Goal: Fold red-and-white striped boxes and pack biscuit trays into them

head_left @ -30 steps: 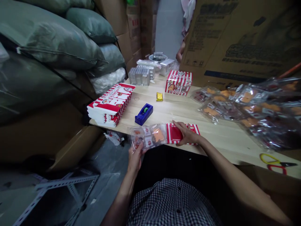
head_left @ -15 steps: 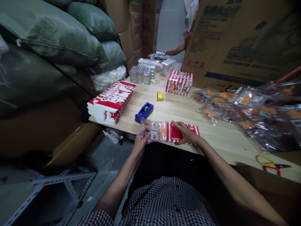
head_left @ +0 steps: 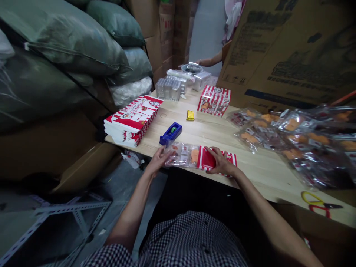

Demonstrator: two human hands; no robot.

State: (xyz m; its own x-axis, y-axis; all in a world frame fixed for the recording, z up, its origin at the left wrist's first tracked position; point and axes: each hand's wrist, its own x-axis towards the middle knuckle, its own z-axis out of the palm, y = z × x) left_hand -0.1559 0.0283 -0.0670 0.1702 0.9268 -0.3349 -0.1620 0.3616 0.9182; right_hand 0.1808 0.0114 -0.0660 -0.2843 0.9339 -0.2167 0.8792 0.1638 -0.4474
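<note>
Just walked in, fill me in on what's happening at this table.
A person's left hand touches the left end of a clear packet, while the right hand lies over a striped red-and-white carton at the packet's other end. A blue tape dispenser stands beyond the packet, and more clear packets lie heaped to the right.

Clear packet (head_left: 180, 156) farther into striped carton (head_left: 205, 158), left hand (head_left: 157, 161) shifted to packet's end

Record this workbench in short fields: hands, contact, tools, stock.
Left hand: at the left end of a clear packet
Right hand: on a red-and-white box
Contact: packet and box meet end to end; whether inserted, unclear
Tools: blue tape dispenser; scissors with yellow and red handles
Stock: carton stack at left; bag pile at right
Beyond dispenser: yellow sachet
</note>
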